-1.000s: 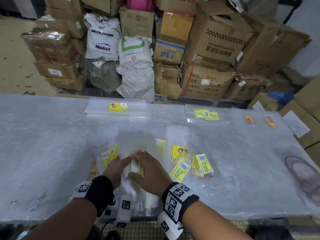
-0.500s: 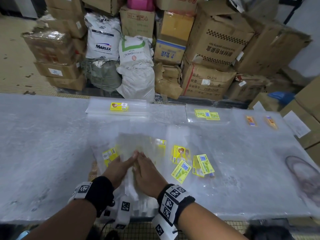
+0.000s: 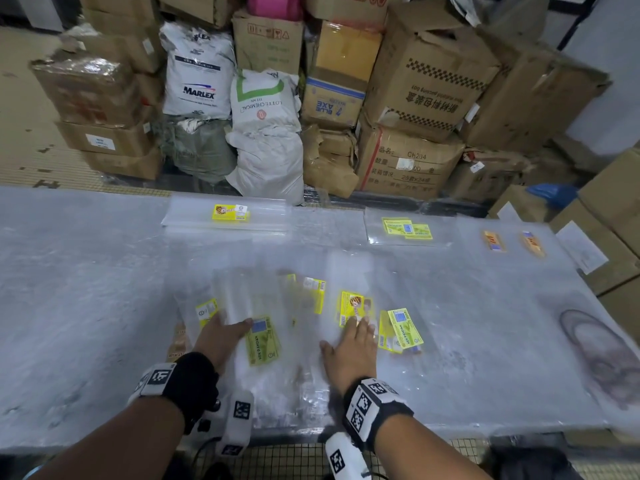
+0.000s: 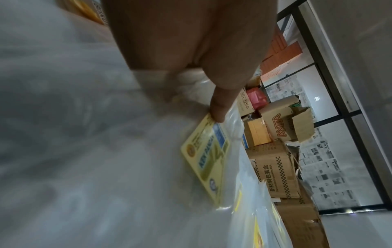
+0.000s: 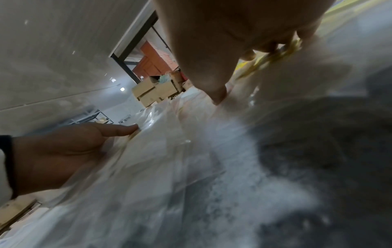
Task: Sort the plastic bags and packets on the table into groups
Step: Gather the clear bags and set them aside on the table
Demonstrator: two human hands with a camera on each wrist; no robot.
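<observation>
While both palms lie flat on the table [image 3: 86, 306], left hand [image 3: 221, 336] presses a clear bag, green label [image 3: 262, 341] just beside its thumb; right hand [image 3: 351, 351], fingers spread, touches a yellow packet [image 3: 353, 304] at its fingertips.

Glossy clear plastic bags [image 3: 263, 299]; matt cardboard boxes [image 3: 429, 84].

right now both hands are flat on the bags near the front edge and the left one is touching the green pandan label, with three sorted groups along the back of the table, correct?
Not quite. The head view shows the left hand at the pandan label and the right hand flat on the bags, but the back of the table holds four groups, not three: yellow label, green labels and two orange labels.
</observation>
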